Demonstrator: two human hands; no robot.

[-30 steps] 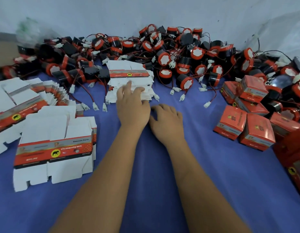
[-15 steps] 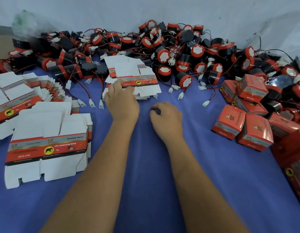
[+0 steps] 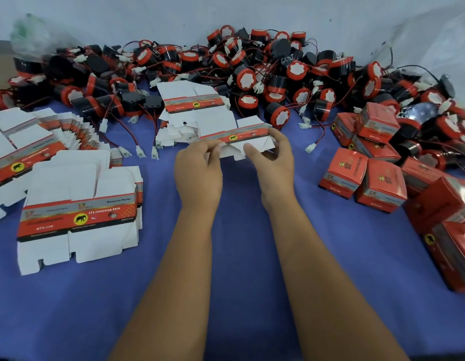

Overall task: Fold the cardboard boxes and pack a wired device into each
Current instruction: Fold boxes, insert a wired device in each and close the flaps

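Left hand (image 3: 198, 170): pinches the left end of the flat box blank (image 3: 241, 138); right hand (image 3: 274, 158): grips its right end
Blank: lifted just before the stack of blanks (image 3: 194, 110); wired devices (image 3: 252, 74) heaped behind
Folded boxes (image 3: 361, 178): right, on blue cloth (image 3: 239, 256)

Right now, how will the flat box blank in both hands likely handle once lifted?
The box blank, pinched by the left hand and right hand, is thin card: probably light, and likely to bend at its creases. Its loose flaps may droop.
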